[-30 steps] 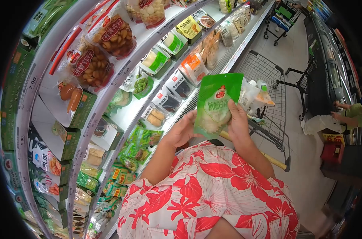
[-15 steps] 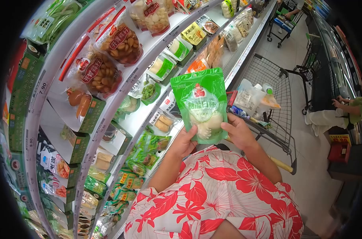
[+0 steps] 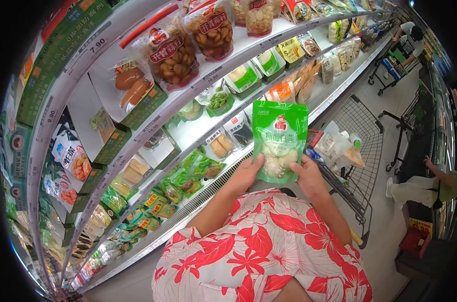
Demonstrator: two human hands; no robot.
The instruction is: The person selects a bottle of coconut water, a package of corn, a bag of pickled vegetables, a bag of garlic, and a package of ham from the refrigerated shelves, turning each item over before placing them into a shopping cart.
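Observation:
Both of my hands hold a green pouch of pickled garlic upright in front of my chest. Pale garlic bulbs show through its clear lower window. My left hand grips the lower left edge, thumb on the front. On the lower right edge, my right hand pinches the pouch the same way. The fingers behind the pouch are hidden. Just beyond it, packs of food line the shelves, among them an orange-labelled pack.
Refrigerated shelves curve along my left, with bags of brown pickled cloves. A shopping cart holding a white plastic bag stands at my right. Farther off are a person with another cart and a person in light trousers.
The view has turned, so the shelves and cart sit differently in it. The pouch appears farther right, lower and slightly smaller, still held by both hands.

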